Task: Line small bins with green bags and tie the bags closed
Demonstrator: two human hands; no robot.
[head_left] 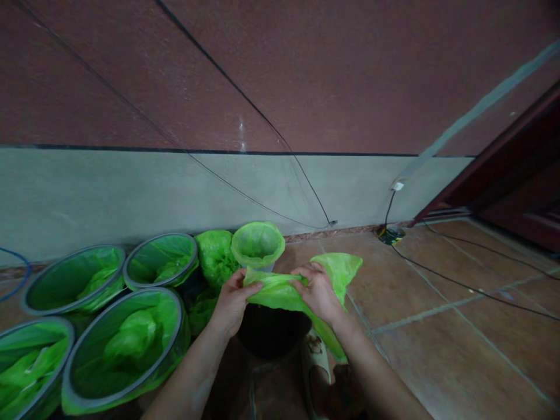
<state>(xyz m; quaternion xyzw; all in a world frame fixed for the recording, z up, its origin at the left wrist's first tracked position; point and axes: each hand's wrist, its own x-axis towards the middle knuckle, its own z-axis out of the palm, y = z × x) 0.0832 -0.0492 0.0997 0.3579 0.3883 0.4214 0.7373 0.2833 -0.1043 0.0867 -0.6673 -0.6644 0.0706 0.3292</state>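
Observation:
My left hand (231, 303) and my right hand (318, 291) both pinch a thin green plastic bag (280, 291), stretched between them. The bag hangs over a dark bin (271, 332) that stands on the floor right below my hands. Part of the bag flaps up past my right hand, and another part drops down beside my right wrist. Both hands have their fingers closed on the bag's edge.
Several grey-rimmed bins lined with green bags (126, 344) stand at the left. A small bin with a green liner (258, 245) sits by the wall, next to a bunched green bag (214, 254). Black cables (459, 283) cross the tiled floor at the right.

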